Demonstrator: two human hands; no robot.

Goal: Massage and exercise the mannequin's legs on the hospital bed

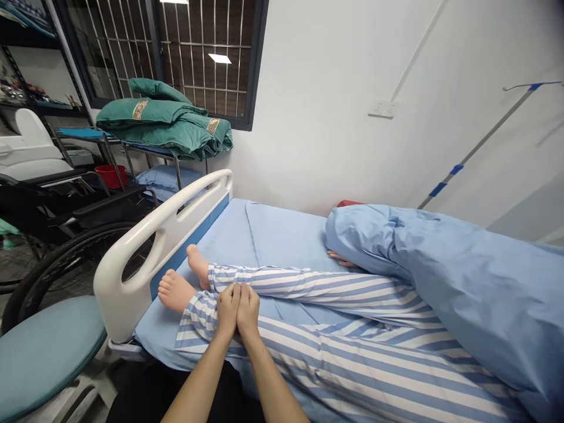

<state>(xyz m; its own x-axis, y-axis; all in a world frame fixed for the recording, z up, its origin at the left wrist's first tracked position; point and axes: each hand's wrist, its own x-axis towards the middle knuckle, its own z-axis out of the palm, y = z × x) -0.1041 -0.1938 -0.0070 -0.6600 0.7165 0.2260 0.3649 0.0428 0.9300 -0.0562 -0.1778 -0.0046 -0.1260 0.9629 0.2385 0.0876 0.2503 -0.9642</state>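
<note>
A figure in blue-and-white striped trousers lies on a hospital bed, bare feet toward the white footboard. My left hand and my right hand sit side by side on the near lower leg, just above the ankle. Both have their fingers curled down and pressed onto the striped cloth. A blue blanket covers the upper body, and a hand of the figure shows at its edge.
A teal padded stool stands at the lower left beside the footboard. A black wheelchair is behind it. Folded green quilts rest on a rack under a barred window. A white wall runs along the bed's far side.
</note>
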